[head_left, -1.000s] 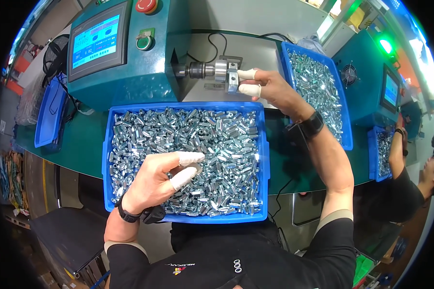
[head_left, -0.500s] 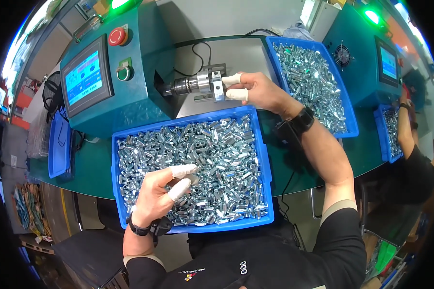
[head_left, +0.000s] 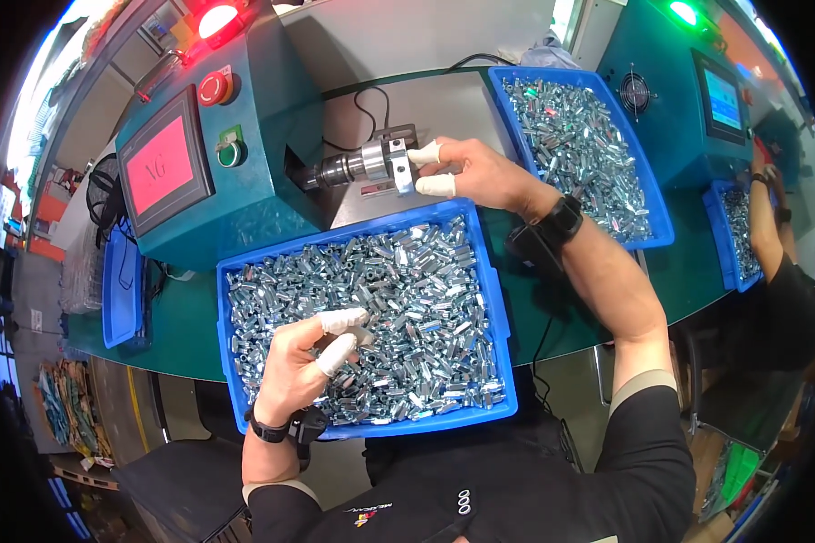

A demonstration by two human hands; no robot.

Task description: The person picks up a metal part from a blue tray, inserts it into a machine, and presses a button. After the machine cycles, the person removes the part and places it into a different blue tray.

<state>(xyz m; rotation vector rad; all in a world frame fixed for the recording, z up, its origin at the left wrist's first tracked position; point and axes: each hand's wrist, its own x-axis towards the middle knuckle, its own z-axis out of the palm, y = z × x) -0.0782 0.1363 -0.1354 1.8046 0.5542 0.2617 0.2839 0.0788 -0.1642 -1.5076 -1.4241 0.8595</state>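
While a red screen [head_left: 158, 172] glows on the teal machine [head_left: 254, 163] at the left, the left hand [head_left: 303, 362] rests in the near blue tray [head_left: 493, 299] of metal parts [head_left: 407, 299], its capped fingers pinched on one part. Further right, the right hand [head_left: 475, 172] pinches at the tip of the machine's metal spindle [head_left: 362, 165]. A second tray [head_left: 638, 181] of parts sits beyond on the counter [head_left: 190, 326].

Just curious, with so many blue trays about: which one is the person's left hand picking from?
The big blue tray right in front of the person; the left hand rests on its metal pieces, unlike the trays further right.
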